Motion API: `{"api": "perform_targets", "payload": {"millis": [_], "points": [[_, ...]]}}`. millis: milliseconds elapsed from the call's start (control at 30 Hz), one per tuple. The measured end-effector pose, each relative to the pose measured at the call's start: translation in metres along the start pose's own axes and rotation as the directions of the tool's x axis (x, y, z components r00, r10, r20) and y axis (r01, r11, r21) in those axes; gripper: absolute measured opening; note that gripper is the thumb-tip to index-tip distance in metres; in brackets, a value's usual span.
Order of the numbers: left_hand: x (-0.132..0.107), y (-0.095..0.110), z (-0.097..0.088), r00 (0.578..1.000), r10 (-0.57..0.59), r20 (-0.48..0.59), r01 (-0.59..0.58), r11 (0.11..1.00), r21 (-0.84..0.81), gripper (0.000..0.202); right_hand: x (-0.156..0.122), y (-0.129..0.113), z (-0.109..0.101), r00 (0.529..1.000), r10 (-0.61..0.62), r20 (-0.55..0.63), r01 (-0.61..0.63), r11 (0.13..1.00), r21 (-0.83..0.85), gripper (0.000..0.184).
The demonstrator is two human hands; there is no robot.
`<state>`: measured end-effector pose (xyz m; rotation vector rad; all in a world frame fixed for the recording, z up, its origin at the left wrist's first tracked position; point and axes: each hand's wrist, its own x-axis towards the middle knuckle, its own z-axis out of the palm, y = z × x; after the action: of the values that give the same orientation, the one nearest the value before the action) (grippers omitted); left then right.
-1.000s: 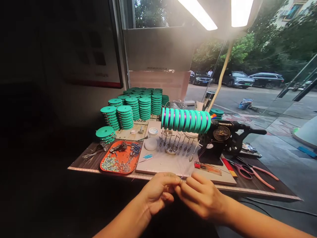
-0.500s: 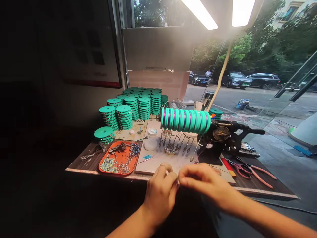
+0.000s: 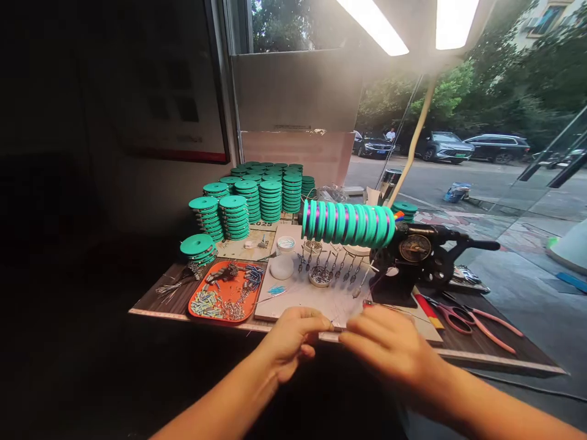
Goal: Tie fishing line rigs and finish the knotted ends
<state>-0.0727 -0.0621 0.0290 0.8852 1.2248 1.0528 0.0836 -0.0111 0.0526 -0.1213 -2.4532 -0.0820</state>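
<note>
At the near edge of the work board [image 3: 298, 311], my left hand [image 3: 291, 342] has its thumb and forefinger pinched together. A tiny dark tip shows at those fingertips, too small to name. Just to its right is my right hand [image 3: 385, 345], fingers curled and pressed together; whatever they hold is hidden. A small gap separates the two hands. Beyond them hangs a row of small metal weights [image 3: 338, 277], beside a round dish of small metal pieces [image 3: 320, 276]. Thin blue pieces [image 3: 277, 290] lie on the board to the left.
An orange tray [image 3: 192, 308] holds small parts. Stacked green spools [image 3: 233, 220] stand behind it. A black hand-cranked winder [image 3: 413, 250] carries a row of green foam rings [image 3: 348, 223]. Scissors [image 3: 458, 321] and pink-handled pliers [image 3: 495, 330] lie at the right.
My left hand has turned from a curled fist to an extended pinch. My right hand has moved slightly right and turned palm-down, widening the gap. The view has shifted slightly.
</note>
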Motion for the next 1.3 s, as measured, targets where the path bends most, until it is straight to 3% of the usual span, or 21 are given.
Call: {"api": "perform_targets", "payload": {"millis": [67,133,300,400,467,533,600,633,667,700,733,767,833,867,900,933,967,1000,1067,1200,1300], "points": [[0.002,0.000,0.000,0.995,-0.066,0.079,0.071,0.996,-0.057,0.015,-0.011,-0.002,0.005,0.977,-0.214,0.020,0.215,0.962,-0.169,0.022],[0.002,-0.001,0.001,0.990,-0.085,0.114,0.094,0.992,-0.084,0.018,-0.016,-0.003,0.014,0.964,-0.264,0.017,0.261,0.939,-0.223,0.021],[-0.003,-0.005,0.007,0.999,0.009,0.045,-0.009,1.000,-0.002,0.014,-0.024,-0.019,0.033,0.989,-0.131,-0.068,0.123,0.986,-0.109,0.031],[-0.006,-0.009,0.008,0.976,0.206,-0.065,-0.193,0.967,0.168,0.010,-0.020,-0.028,0.025,0.998,-0.003,-0.065,0.014,0.984,0.177,0.037],[-0.008,-0.014,0.006,0.869,0.490,-0.065,-0.405,0.781,0.475,0.009,-0.006,-0.022,0.013,0.984,0.164,0.065,-0.176,0.882,0.436,0.029],[-0.009,-0.021,0.003,0.634,0.770,0.072,-0.519,0.354,0.778,0.017,0.017,-0.008,0.004,0.862,0.423,0.279,-0.503,0.649,0.570,0.014],[-0.009,-0.027,0.000,0.398,0.889,0.226,-0.453,-0.024,0.891,0.021,0.042,0.011,0.002,0.675,0.536,0.507,-0.727,0.367,0.580,0.010],[-0.009,-0.028,0.000,0.323,0.905,0.278,-0.410,-0.132,0.903,0.022,0.054,0.019,0.005,0.652,0.535,0.537,-0.748,0.339,0.571,0.010],[-0.009,-0.028,-0.001,0.289,0.905,0.311,-0.391,-0.185,0.901,0.023,0.063,0.026,0.009,0.640,0.520,0.566,-0.761,0.325,0.561,0.010],[-0.009,-0.027,-0.001,0.301,0.899,0.317,-0.413,-0.177,0.893,0.023,0.070,0.030,0.013,0.629,0.499,0.596,-0.772,0.318,0.550,0.009],[-0.009,-0.024,0.000,0.358,0.889,0.284,-0.469,-0.092,0.878,0.022,0.073,0.031,0.016,0.632,0.480,0.609,-0.773,0.327,0.544,0.010],[-0.008,-0.020,0.000,0.473,0.861,0.188,-0.530,0.108,0.841,0.020,0.073,0.030,0.018,0.630,0.474,0.615,-0.774,0.325,0.543,0.010],[-0.007,-0.011,0.001,0.781,0.622,-0.050,-0.484,0.654,0.582,0.013,0.060,0.023,0.017,0.677,0.508,0.533,-0.735,0.418,0.535,0.007],[-0.006,-0.006,0.000,0.900,0.421,-0.114,-0.352,0.856,0.379,0.009,0.050,0.018,0.014,0.723,0.530,0.443,-0.688,0.505,0.521,0.005],[-0.004,-0.002,0.000,0.962,0.249,-0.112,-0.221,0.950,0.220,0.008,0.039,0.013,0.011,0.822,0.498,0.274,-0.569,0.710,0.416,0.008],[-0.003,0.001,-0.001,0.988,0.128,-0.080,-0.119,0.986,0.117,0.009,0.027,0.009,0.008,0.934,0.346,0.092,-0.358,0.895,0.267,0.017],[-0.001,0.004,-0.001,0.998,0.057,-0.035,-0.055,0.997,0.063,0.011,0.016,0.005,0.006,0.986,0.163,0.020,-0.164,0.981,0.100,0.023],[0.000,0.005,-0.001,1.000,0.024,0.011,-0.024,0.999,0.043,0.013,0.006,0.002,0.005,1.000,-0.016,0.011,0.016,0.999,-0.045,0.024],[0.001,0.006,-0.001,0.997,-0.025,0.075,0.025,1.000,-0.001,0.017,-0.006,-0.002,0.009,0.976,-0.215,0.034,0.217,0.953,-0.210,0.023],[-0.001,0.003,0.002,0.997,-0.003,0.075,0.001,1.000,0.023,0.018,-0.014,-0.009,0.026,0.971,-0.238,-0.007,0.230,0.946,-0.229,0.024],[-0.002,-0.002,0.004,0.992,0.126,-0.025,-0.121,0.983,0.140,0.012,-0.013,-0.019,0.030,0.987,-0.162,-0.018,0.162,0.987,-0.025,0.035]]}}
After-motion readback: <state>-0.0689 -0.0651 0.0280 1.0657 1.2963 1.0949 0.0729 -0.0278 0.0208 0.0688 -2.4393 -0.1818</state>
